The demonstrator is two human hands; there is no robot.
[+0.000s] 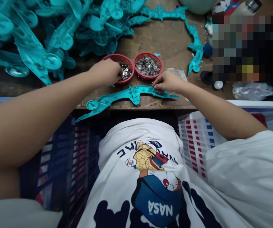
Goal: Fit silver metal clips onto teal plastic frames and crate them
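A curved turquoise plastic part (117, 98) lies across the table's front edge, its left tip sticking out over the edge. My right hand (168, 81) is at the right half of this part, thumb and fingertips pinched together against it; whatever they may hold is too small to make out. My left hand (109, 72) reaches into the left red basket (133, 73), which has small shiny metal pieces (126, 71) in it. Its fingers are curled and their tips are partly hidden. Beside it stands a second red basket (148, 77) filled with small clear or silvery pieces (147, 66).
A large heap of similar turquoise parts (53, 28) covers the table's back left. More turquoise parts (194, 38) run along the back and right. A clear plastic bag (252, 91) and a small white round object (218, 85) lie at right. Plastic crates (193, 139) flank my lap.
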